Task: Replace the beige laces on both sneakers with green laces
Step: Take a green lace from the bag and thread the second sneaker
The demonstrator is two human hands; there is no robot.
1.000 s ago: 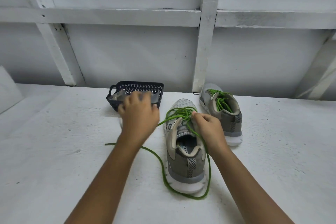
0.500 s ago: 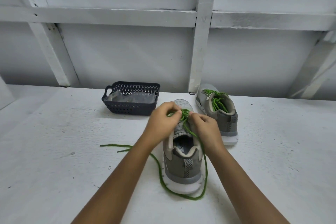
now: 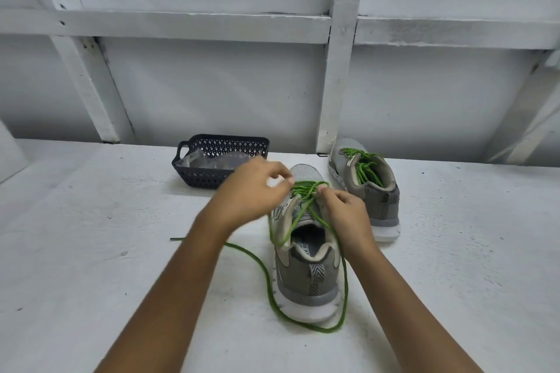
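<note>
Back from the dark plastic mesh basket (image 3: 197,179), the left hand (image 3: 251,191), grip too blurred to tell, joins the right hand (image 3: 345,212) pinching the near grey mesh sneaker (image 3: 306,277)'s green cord lace (image 3: 306,188), threading seemingly almost finished.

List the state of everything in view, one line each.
Near sneaker: upright, partly laced.
Green lace: ends loose, trailing round the heel.
Far sneaker: upright, laced green.
Basket: upright, holding clear packaging.
Left hand: curled at the lace, blurred, grip unclear.
Right hand: pinching the lace.
</note>
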